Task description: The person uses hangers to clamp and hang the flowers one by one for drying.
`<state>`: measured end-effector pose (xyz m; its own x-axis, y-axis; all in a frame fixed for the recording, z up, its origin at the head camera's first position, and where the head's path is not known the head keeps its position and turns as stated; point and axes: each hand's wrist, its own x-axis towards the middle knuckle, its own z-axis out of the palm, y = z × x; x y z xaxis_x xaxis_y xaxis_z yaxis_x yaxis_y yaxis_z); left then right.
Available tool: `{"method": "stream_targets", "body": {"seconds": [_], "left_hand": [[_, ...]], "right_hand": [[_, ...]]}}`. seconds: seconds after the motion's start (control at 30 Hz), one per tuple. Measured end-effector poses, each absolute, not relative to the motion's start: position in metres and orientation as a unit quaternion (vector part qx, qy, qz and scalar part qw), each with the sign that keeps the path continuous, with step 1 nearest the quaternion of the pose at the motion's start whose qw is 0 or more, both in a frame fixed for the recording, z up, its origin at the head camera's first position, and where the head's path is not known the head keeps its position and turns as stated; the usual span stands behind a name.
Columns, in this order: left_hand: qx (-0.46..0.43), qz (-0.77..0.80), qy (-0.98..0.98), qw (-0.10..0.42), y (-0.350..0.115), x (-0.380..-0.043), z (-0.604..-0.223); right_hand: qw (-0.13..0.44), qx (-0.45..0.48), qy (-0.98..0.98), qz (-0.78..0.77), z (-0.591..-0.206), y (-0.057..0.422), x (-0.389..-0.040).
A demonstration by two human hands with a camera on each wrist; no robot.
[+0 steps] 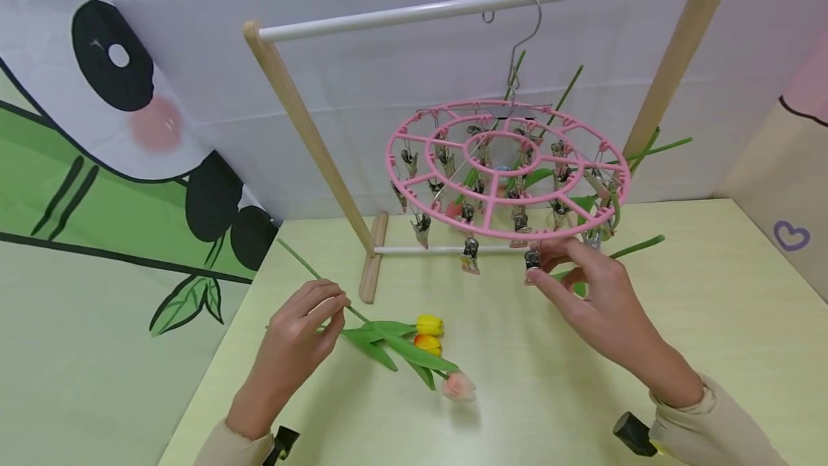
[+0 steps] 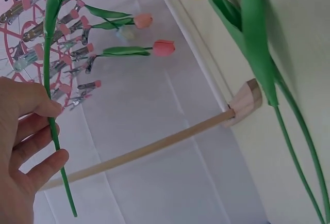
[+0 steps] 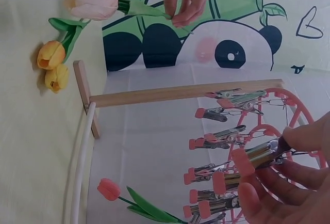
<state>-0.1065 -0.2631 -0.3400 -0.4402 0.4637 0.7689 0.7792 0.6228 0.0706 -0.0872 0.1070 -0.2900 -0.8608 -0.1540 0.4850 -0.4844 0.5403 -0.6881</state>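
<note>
My left hand (image 1: 300,329) pinches the thin green stem of an artificial tulip with a pale pink bloom (image 3: 92,0). In the left wrist view its stem (image 2: 47,69) runs between thumb and fingers, its lower end sticking out below. My right hand (image 1: 601,300) is at the front edge of a pink round clip hanger (image 1: 493,196), thumb and fingers pinching one metal clip (image 1: 532,259). That clip has pink tips, seen close in the right wrist view. Several other clips dangle from the rings, and a red-pink tulip (image 3: 109,189) hangs among them.
The hanger hooks over a white rod (image 1: 401,15) between wooden posts (image 1: 310,139). Two tulips, one yellow (image 1: 430,324) and one orange-yellow (image 1: 427,344), lie on the pale table (image 1: 517,394). Stems of clipped tulips poke out behind and right of the hanger. A panda-print cloth (image 1: 155,128) covers the left.
</note>
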Motion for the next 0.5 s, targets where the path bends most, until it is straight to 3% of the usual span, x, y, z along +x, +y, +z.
{"method": "stream_targets", "body": {"seconds": [0.5], "left_hand": [[-0.416, -0.211, -0.783, 0.411, -0.232, -0.106, -0.326]], "right_hand": [[0.188, 0.192, -0.857, 0.438, -0.287, 0.11, -0.086]]}}
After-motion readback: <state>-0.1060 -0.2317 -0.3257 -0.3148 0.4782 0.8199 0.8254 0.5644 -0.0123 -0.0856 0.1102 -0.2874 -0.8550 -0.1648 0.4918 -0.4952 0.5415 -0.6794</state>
